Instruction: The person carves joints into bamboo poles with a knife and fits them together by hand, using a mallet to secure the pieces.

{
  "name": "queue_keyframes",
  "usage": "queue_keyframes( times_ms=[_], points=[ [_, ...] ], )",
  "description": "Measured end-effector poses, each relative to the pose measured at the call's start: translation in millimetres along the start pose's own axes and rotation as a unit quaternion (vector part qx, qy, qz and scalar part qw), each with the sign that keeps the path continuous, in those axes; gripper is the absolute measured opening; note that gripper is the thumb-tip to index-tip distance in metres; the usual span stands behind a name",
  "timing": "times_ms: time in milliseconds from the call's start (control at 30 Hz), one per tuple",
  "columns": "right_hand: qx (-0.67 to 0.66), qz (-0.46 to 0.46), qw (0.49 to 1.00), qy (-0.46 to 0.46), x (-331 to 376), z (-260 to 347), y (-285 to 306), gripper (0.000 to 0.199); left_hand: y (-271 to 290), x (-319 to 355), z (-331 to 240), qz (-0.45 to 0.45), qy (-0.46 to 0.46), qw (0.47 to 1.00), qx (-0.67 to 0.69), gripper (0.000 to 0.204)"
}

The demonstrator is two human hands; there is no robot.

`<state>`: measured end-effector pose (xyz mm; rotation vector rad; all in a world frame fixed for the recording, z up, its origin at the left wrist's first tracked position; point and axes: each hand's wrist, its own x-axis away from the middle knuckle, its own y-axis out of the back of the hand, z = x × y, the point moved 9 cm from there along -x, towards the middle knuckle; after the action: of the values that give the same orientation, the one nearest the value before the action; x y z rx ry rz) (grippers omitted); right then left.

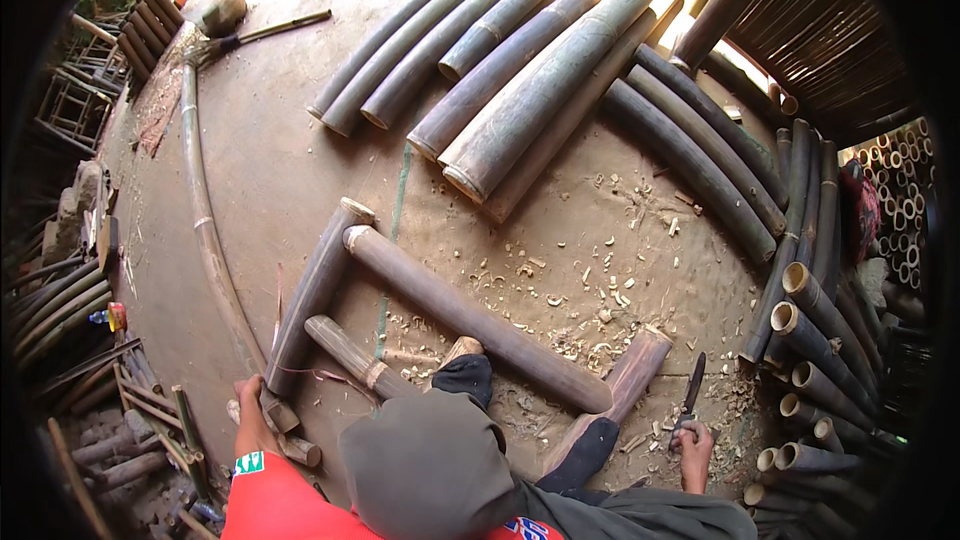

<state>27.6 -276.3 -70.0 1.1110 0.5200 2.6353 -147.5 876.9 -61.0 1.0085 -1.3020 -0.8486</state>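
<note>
At the lower left, my left hand grips the near end of a long, slender bamboo pole. The pole runs far up the left side of the floor. My right hand, low on the right, is closed round a knife with its dark blade pointing away from me. Between my hands, a thick bamboo piece slants across the floor. Its far end rests against another bamboo piece, its near end by a split-looking length. A shorter bamboo piece lies beside them.
Thick bamboo lengths lie in a row at the far side. More poles and a stack of cut bamboo stand at right. Pale shavings litter the floor. A grey cap covers the lower middle.
</note>
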Motion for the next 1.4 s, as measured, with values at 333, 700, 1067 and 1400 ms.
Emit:
queue_keyframes(
  times_ms=[333, 700, 1067, 1400],
  points=[
    [0.247, 0.078, 0.959, 0.118, -18, 134, -63, 0.025, -63, 52, 19, 0.100, -0.071, 0.992, 0.024, 0.098],
    [0.273, 0.059, 0.953, 0.117, -14, 133, -92, 0.027, 47, 153, -42, 0.147, -0.144, 0.973, 0.103, 0.059],
    [0.078, 0.144, 0.950, 0.265, 30, 259, -185, 0.032, -178, 561, -286, 0.684, -0.111, 0.582, 0.426, 0.050],
    [-0.378, 0.247, 0.891, -0.049, 25, 202, -228, 0.052, -227, 717, -256, 0.843, -0.203, 0.472, 0.156, 0.102]
  ],
)
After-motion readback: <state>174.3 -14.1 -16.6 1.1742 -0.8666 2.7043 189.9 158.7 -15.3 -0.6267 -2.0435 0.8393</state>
